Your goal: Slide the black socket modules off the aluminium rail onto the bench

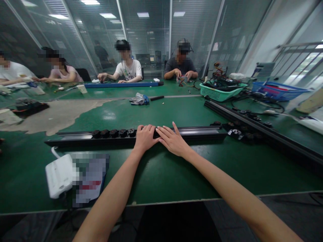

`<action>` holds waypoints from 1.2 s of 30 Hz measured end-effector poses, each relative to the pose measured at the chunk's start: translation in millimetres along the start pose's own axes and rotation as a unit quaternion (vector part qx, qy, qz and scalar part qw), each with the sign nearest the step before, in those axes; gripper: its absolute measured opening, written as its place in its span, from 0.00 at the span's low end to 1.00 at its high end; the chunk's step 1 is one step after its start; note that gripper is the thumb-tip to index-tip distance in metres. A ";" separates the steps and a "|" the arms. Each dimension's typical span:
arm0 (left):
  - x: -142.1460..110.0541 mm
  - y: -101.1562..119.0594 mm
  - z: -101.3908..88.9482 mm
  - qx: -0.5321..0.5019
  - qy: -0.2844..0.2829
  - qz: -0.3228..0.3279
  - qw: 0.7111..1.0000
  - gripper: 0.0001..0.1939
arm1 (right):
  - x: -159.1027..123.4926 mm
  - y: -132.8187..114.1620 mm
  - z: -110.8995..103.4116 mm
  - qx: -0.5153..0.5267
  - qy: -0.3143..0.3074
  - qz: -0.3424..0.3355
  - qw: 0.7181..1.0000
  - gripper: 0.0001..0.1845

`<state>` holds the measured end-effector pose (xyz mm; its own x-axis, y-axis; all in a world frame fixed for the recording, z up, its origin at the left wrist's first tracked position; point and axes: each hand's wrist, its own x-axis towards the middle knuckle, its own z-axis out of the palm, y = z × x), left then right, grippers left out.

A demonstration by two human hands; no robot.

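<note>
A long black power strip housing [202, 131] lies across the green table in front of me, with several round black socket modules [113, 133] seated in its left half. My left hand [145, 137] rests on the strip with its fingers curled over the top, pressing down on a module I can only partly see. My right hand [171, 139] lies flat beside it, fingers stretched out and together, touching the strip and the left hand's fingertips. Neither hand lifts anything off the table.
A white box [59, 174] and a blurred card lie at the front left. More black rails [252, 126] with loose sockets run along the right. A green basket [219, 90] and blue tray [277, 90] stand far right. Gloves [139, 99] lie mid-table. Several people sit opposite.
</note>
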<state>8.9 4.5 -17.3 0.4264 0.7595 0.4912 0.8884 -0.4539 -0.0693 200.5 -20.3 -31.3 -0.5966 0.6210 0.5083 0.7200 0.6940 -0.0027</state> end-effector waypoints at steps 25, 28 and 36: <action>-0.8 -2.6 4.1 0.001 0.012 0.007 1.000 0.21 | 2.5 -1.0 -2.2 -0.051 0.043 -0.027 0.997 0.26; -0.7 -2.8 3.8 0.001 0.009 0.006 1.000 0.21 | 2.1 -1.5 -0.5 -0.051 0.041 -0.021 0.998 0.26; 0.0 -1.0 2.1 0.004 0.005 0.005 1.000 0.17 | -2.3 -6.8 -3.0 -0.021 0.025 0.009 0.999 0.24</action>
<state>8.4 5.9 -19.0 0.4330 0.7507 0.4990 0.8859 -0.4567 -0.0816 198.0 -27.6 -29.9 -0.5658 0.6131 0.5513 0.7449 0.6668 0.0229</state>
